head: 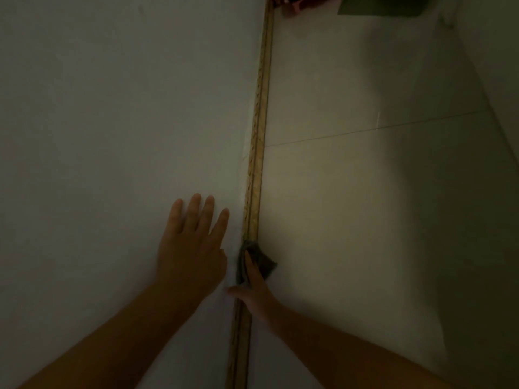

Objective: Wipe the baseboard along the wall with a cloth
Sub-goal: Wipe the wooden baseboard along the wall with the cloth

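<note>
Fingers point(254, 269) of our right hand point(257, 290) lay straight and together on the cloth point(266, 262), pressing it flat against the baseboard point(259, 108), thumb out toward the wall point(112, 108). We judged that flat press kept the rag in contact with the strip's face rather than bunched. Our left hand point(191, 242) was spread, fingers apart, palm on the wall just beside the baseboard, likely bracing us while crouched. Cloth sat low on the strip, near us; most of the strip ran on ahead toward a reddish object point(292, 4), too dim to identify. Floor point(365, 192) tiles lay right of the strip.
</note>
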{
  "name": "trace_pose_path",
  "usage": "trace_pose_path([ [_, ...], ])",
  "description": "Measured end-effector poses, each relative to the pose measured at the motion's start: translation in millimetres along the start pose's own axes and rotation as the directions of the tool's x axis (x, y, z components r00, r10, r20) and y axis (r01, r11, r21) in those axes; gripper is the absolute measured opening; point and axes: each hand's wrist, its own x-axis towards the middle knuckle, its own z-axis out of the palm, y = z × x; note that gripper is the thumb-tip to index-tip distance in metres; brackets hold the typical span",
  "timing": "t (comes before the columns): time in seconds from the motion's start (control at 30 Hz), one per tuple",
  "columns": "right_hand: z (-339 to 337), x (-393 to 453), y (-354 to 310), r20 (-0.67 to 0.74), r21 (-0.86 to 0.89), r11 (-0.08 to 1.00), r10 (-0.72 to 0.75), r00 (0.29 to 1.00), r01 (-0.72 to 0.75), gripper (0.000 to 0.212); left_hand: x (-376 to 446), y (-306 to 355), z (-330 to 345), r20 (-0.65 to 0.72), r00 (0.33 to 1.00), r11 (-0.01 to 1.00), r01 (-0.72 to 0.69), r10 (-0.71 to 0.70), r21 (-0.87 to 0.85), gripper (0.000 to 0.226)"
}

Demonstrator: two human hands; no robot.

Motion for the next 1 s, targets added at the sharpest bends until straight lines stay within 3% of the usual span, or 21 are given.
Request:
trace_pose_path([
  [0.23, 1.2, -3.9, -14.4, 0.022, 0.082, 0.996, 0.041, 0.999, -0.042, 0.1, -22.1, 2.1, 1.0, -0.004, 1.0, 0.999, 0.03, -0.03, 0.041, 0.071],
  [0.33, -3.8, -5.4, -14.8, 0.074, 0.029, 0.999, 0.042, 0.996, -0.044, 0.105, -38.7, 4.7, 1.2, 0.019, 1.0, 0.999, 0.023, -0.024, 0.03, 0.07],
  [0.47, -12.6, -9.3, -25.7, 0.128, 0.029, 0.999, 0.039, 0.991, -0.043, 0.088, -52.0, 7.2, 1.4, -0.03, 0.999, 0.999, 0.028, -0.028, 0.018, 0.069],
  [0.6, -5.1, -18.8, -8.5, 0.108, -0.094, 0.994, 0.066, 0.992, -0.056, 0.097, -65.4, 8.0, 1.8, -0.062, 0.996, 0.997, 0.066, -0.069, -0.044, 0.073],
  [0.67, -5.2, -20.6, -7.2, 0.118, -0.068, 0.996, 0.071, 0.99, -0.063, 0.093, -71.4, 6.7, 1.8, -0.026, 0.998, 0.995, 0.056, -0.058, -0.08, 0.073],
  [0.8, -6.5, -19.4, -8.5, 0.122, -0.018, 1.0, 0.007, 0.993, -0.005, 0.1, -71.3, 3.8, 11.3, -0.102, 0.994, 0.992, 0.019, -0.033, -0.127, 0.068],
  [0.93, 2.7, -20.4, 2.3, 0.07, 0.008, 0.999, -0.034, 0.997, 0.034, 0.113, -73.0, 7.4, 13.9, -0.101, 0.993, 0.998, 0.053, -0.057, -0.045, 0.072],
  [1.0, 2.4, -21.5, 4.3, 0.077, -0.009, 0.999, -0.043, 0.996, 0.044, 0.11, -72.6, 7.0, 15.1, -0.085, 0.994, 0.997, 0.061, -0.065, -0.043, 0.072],
])
